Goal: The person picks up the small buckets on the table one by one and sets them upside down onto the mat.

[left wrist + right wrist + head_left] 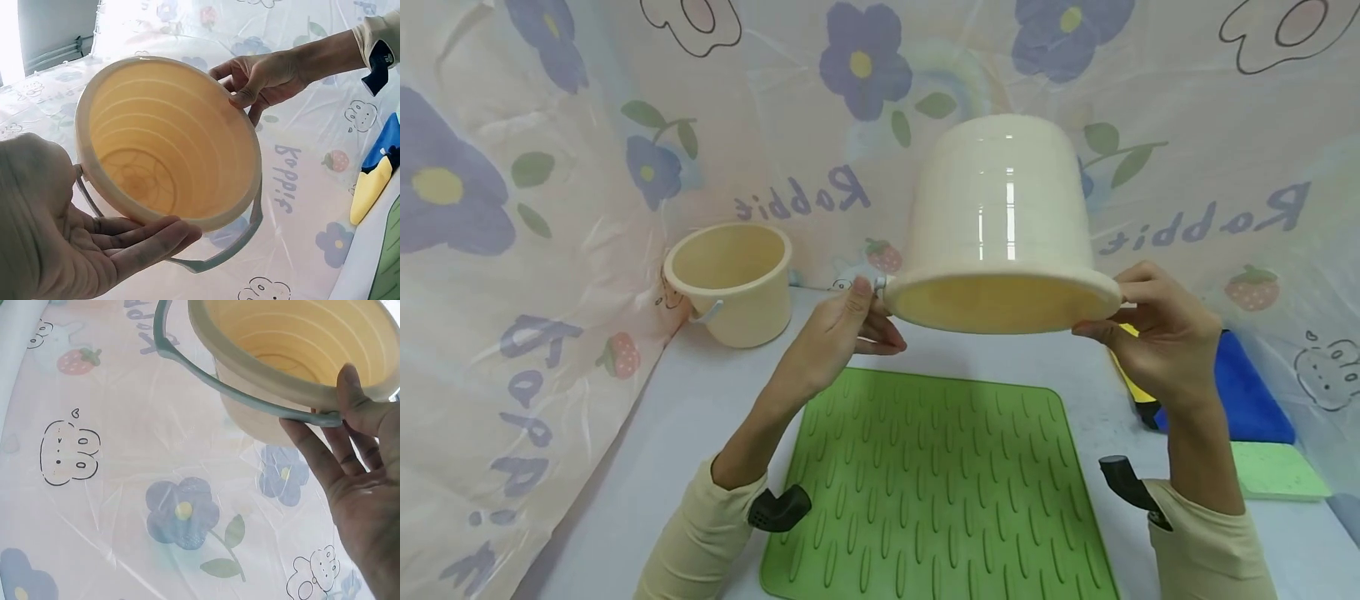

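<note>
Cream glossy plastic bucket (1000, 200) is up in the air over the white tabletop (700, 400), mouth down, base-to-mouth axis near upright; left hand (842, 323) and right hand (1172, 337), about equally near, pinch opposite sides of its rim.

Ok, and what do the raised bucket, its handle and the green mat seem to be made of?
Bucket: probably plastic, glossy, from the sharp highlights on its smooth outside. Handle: likely plastic too, smooth and evenly coloured. Mat: perhaps silicone or rubber, fairly matte, with ridges that look moulded in.
</note>
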